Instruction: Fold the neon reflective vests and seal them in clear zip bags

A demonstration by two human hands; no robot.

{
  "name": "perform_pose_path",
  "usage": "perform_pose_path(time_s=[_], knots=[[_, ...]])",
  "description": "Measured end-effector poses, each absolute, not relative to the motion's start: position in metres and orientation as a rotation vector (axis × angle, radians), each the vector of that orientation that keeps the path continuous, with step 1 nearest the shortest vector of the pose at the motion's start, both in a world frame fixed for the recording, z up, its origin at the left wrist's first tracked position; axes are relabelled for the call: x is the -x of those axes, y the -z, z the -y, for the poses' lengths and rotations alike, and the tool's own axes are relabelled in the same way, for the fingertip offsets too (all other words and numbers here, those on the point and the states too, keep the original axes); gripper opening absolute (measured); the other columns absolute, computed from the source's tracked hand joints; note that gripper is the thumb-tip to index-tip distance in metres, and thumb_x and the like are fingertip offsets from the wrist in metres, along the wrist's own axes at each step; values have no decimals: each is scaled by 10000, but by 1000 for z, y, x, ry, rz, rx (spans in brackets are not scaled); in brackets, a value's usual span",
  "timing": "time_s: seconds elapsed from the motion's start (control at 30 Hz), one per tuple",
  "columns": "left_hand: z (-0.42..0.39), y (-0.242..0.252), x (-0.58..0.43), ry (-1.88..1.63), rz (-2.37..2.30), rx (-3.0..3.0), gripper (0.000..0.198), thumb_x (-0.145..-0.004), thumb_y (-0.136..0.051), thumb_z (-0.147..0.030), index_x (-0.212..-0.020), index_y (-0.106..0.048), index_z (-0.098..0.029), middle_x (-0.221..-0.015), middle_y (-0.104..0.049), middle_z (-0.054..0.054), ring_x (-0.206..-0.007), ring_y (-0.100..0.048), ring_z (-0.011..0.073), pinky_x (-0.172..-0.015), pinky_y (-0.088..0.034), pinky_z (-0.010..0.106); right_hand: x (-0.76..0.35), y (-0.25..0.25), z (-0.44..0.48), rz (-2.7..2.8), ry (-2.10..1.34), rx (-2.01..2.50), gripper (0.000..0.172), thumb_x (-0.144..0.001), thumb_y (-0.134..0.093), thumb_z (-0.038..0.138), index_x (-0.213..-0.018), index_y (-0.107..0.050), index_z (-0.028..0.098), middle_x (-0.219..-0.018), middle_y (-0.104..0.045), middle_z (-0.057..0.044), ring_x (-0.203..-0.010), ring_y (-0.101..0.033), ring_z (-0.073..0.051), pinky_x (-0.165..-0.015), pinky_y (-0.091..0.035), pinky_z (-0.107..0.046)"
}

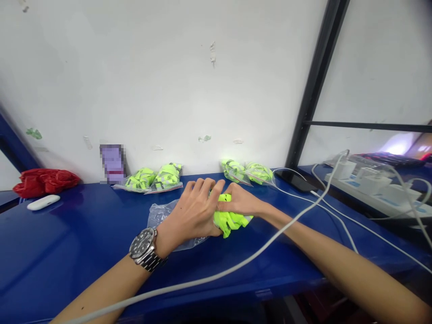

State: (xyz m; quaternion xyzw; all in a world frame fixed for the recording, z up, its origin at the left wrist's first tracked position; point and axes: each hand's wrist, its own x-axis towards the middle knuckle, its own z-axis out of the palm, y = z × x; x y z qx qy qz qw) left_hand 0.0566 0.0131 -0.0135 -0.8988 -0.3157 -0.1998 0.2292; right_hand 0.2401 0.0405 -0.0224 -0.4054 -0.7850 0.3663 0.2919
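Note:
A bundle of fluorescent yellow-green cloth with grey strips, like a folded reflective vest (pixel 232 221), sits between my two hands over the blue tabletop. My left hand (pixel 197 209), with a metal watch (pixel 143 247) on its wrist, is curled around the bundle's left side. From the right, my right hand (pixel 241 201) grips its upper part, thumb pressed on the cloth. Under my left hand and forearm lies a clear plastic bag (pixel 162 213), flat on the table; part of it is hidden by the hand.
Bagged yellow-green bundles (pixel 167 176) lie along the wall, with another pair (pixel 258 172) farther right. A red plastic bag (pixel 45 181) and white case (pixel 43 202) are at left. A white cable (pixel 256 255) crosses before my arms. A phone (pixel 297 181) and power strip (pixel 367 186) are at right.

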Motion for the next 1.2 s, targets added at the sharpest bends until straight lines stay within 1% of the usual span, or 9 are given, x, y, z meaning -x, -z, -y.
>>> perform_pose_path(time_s=[0.07, 0.17, 0.3, 0.47, 0.63, 0.7, 0.87, 1.03, 1.2], knots=[[-10, 13, -56, 558, 932, 2388, 832, -615, -649, -490, -1258, -400, -25, -1105, -537, 204, -991, -506, 356, -851, -414, 489, -243, 21, -40, 2116, -895, 1099, 522, -697, -689, 492, -451, -349, 182, -450, -271, 71, -454, -220, -52, -424, -163, -233], [-7, 12, -56, 517, 1089, 2324, 679, -647, -618, -617, -1024, -538, -58, -930, -600, 175, -889, -563, 340, -805, -437, 465, -246, 18, -40, 2104, -850, 1098, 566, -675, -694, 535, -444, -315, 186, -443, -262, 75, -441, -219, -46, -411, -145, -231], [-5, 15, -61, 402, 1314, 2347, 560, -656, -609, -668, -803, -537, -133, -720, -604, 109, -706, -608, 302, -685, -462, 413, -248, 17, -39, 2065, -885, 1152, 564, -653, -710, 543, -447, -329, 183, -448, -284, 69, -439, -253, -48, -400, -165, -225], [-7, 18, -60, 427, 1337, 2694, 408, -684, -653, -446, -923, -487, -160, -894, -592, 83, -816, -613, 256, -651, -471, 328, -248, 26, -39, 2026, -966, 1135, 524, -667, -703, 529, -454, -389, 167, -456, -306, 65, -450, -267, -52, -406, -191, -224], [-15, 14, -43, 293, 1149, 2938, 789, -603, -704, -377, -1253, -337, -122, -1160, -507, 143, -1067, -544, 287, -845, -479, 377, -243, 33, -41, 1922, -1043, 1138, 528, -656, -712, 524, -449, -379, 171, -428, -300, 75, -431, -264, -47, -400, -178, -219], [-17, 14, -41, 258, 1137, 2904, 843, -603, -678, -303, -1312, -271, -99, -1192, -482, 162, -1110, -518, 298, -886, -463, 399, -241, 34, -41, 1867, -1136, 1147, 499, -653, -719, 510, -459, -417, 164, -421, -349, 68, -418, -300, -51, -396, -205, -214], [-17, 16, -46, 312, 1154, 2816, 764, -537, -684, -253, -1216, -371, -90, -1087, -503, 133, -992, -538, 281, -829, -474, 387, -243, 34, -41, 1826, -1412, 982, 371, -706, -681, 429, -525, -540, 137, -437, -452, 45, -383, -370, -64, -381, -268, -208], [-18, 20, -46, 407, 1071, 2843, 765, -516, -702, -310, -1182, -385, -110, -1050, -516, 116, -967, -533, 284, -810, -469, 391, -246, 35, -40, 1912, -1423, 945, 282, -693, -695, 361, -573, -580, 133, -477, -508, 34, -401, -425, -76, -381, -301, -200], [-15, 23, -46, 378, 974, 2835, 684, -507, -688, -322, -1108, -424, -128, -1053, -534, 130, -989, -531, 313, -811, -451, 408, -242, 37, -35, 1912, -1425, 856, 335, -675, -718, 366, -530, -508, 149, -458, -423, 65, -403, -363, -57, -383, -265, -195]])
